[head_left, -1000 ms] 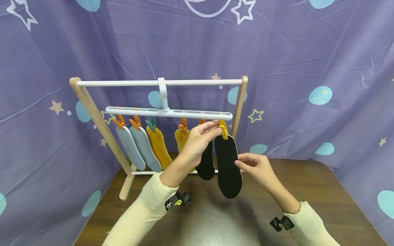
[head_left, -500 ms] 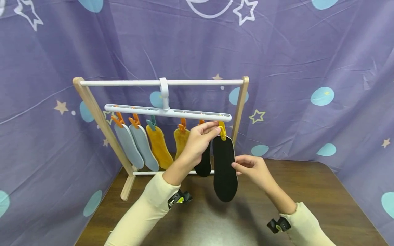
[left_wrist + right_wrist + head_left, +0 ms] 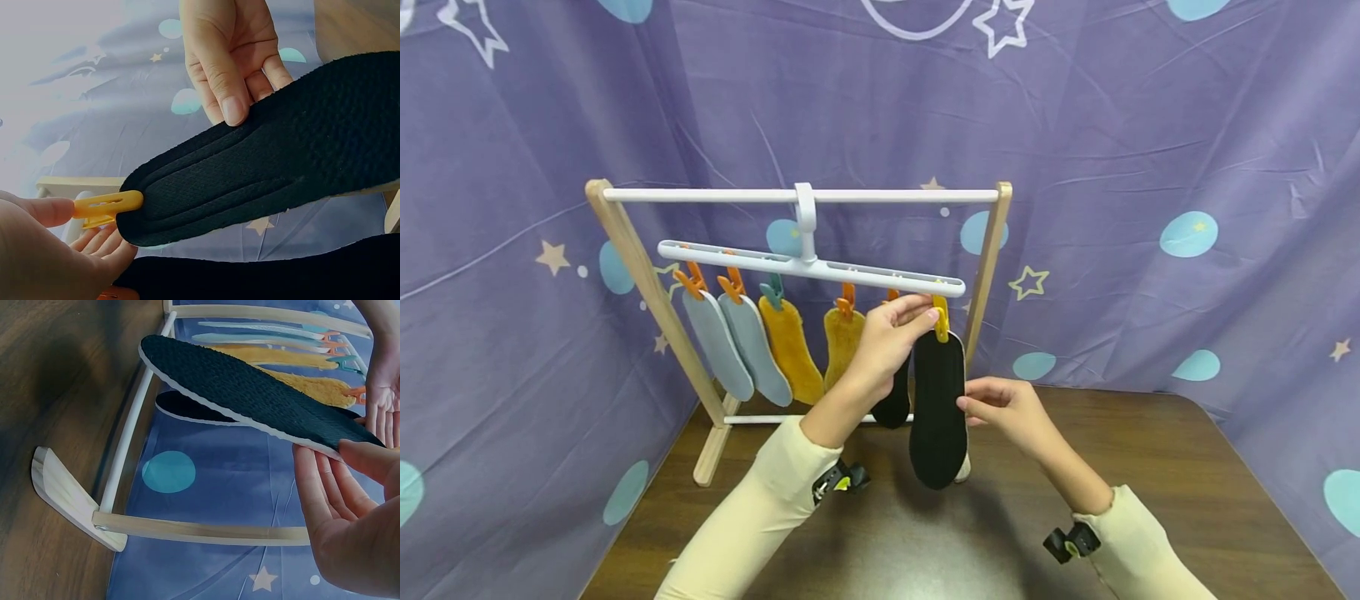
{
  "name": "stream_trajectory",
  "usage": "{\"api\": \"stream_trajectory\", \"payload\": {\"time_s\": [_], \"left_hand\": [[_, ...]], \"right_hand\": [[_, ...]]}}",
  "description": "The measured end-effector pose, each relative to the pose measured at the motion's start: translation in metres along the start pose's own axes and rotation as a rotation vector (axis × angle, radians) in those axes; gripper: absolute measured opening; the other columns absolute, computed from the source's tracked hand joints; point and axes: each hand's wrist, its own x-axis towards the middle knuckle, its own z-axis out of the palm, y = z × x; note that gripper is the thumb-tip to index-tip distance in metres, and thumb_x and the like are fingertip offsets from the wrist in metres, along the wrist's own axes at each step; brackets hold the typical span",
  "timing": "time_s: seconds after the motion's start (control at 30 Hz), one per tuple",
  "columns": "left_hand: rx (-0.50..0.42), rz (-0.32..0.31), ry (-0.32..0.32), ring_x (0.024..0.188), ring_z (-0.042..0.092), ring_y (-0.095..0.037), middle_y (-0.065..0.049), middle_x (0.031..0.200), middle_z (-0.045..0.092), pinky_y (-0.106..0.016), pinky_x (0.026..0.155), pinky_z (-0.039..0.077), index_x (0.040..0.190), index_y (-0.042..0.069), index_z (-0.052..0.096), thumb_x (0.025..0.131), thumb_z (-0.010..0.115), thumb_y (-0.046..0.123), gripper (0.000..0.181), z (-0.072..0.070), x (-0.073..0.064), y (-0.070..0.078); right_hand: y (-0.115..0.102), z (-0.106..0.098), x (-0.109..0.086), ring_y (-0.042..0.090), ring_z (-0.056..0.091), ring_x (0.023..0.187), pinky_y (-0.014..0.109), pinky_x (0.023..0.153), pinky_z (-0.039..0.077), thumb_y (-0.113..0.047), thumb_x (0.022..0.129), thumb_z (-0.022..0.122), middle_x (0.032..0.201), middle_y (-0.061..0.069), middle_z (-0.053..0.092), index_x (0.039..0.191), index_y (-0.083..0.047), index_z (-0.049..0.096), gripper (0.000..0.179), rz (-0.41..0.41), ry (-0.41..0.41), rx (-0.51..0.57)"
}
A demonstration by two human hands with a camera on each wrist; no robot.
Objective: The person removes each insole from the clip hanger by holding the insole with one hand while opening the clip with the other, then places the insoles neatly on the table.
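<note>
A black insole [image 3: 938, 417] hangs by its upper end from a yellow clip [image 3: 942, 325] at the right end of the white hanger [image 3: 865, 273]. My left hand [image 3: 887, 337] pinches that clip between thumb and fingers; the left wrist view shows the clip's jaws over the insole's end. With thumb and fingers my right hand [image 3: 1011, 414] pinches the insole's right edge; its pale rim shows in the right wrist view. Just behind my left hand hangs a second black insole [image 3: 891, 406], partly hidden. The hanger tilts, right end lower.
Two grey-blue insoles [image 3: 718, 346] and two fuzzy yellow insoles [image 3: 790, 350] hang from orange and green clips further left. The hanger hooks over the white top bar [image 3: 700, 196] of a wooden-sided rack [image 3: 651, 300]. It stands on a brown table [image 3: 1112, 467] before a purple curtain [image 3: 1112, 167].
The hanger's left end has risen, tilting it more, and the insoles there rose with it. The black insole's lower end and my right hand have shifted left. Both hands keep their hold.
</note>
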Motion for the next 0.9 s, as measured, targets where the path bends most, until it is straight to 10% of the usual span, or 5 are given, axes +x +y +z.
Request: {"api": "stream_trajectory", "payload": {"time_s": [0.9], "left_hand": [[0.026, 0.049, 0.064, 0.104, 0.068, -0.015, -0.023, 0.120, 0.072, -0.025, 0.095, 0.055, 0.123, -0.007, 0.068, 0.095, 0.067, 0.004, 0.030, 0.001, 0.007, -0.007]], "right_hand": [[0.002, 0.004, 0.013, 0.019, 0.073, 0.077, 0.031, 0.072, 0.064, -0.001, 0.093, 0.071, 0.095, 0.021, 0.075, 0.110, 0.015, 0.066, 0.024, 0.041, -0.027, -0.005]]}}
